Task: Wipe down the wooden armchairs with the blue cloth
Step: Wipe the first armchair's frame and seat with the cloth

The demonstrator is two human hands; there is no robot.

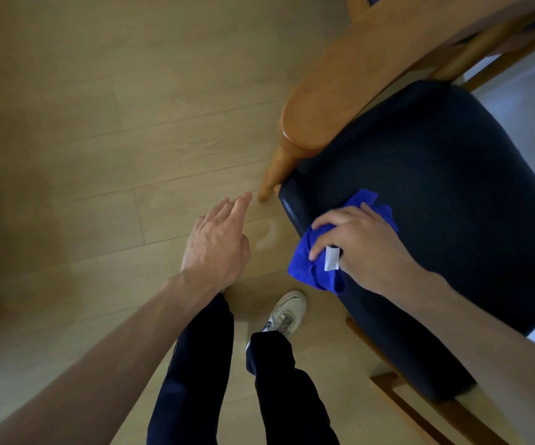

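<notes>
A wooden armchair fills the right side, its broad rounded armrest running up to the top right above a dark navy seat cushion. My right hand grips the bunched blue cloth, which has a white label, over the front left corner of the cushion. My left hand hovers above the floor with fingers straight and together, pointing toward the chair's front leg. It holds nothing.
Light wood-plank floor spreads across the left and centre. My legs in dark trousers and a white sneaker stand just left of the chair. The chair's lower wooden frame shows at the bottom right.
</notes>
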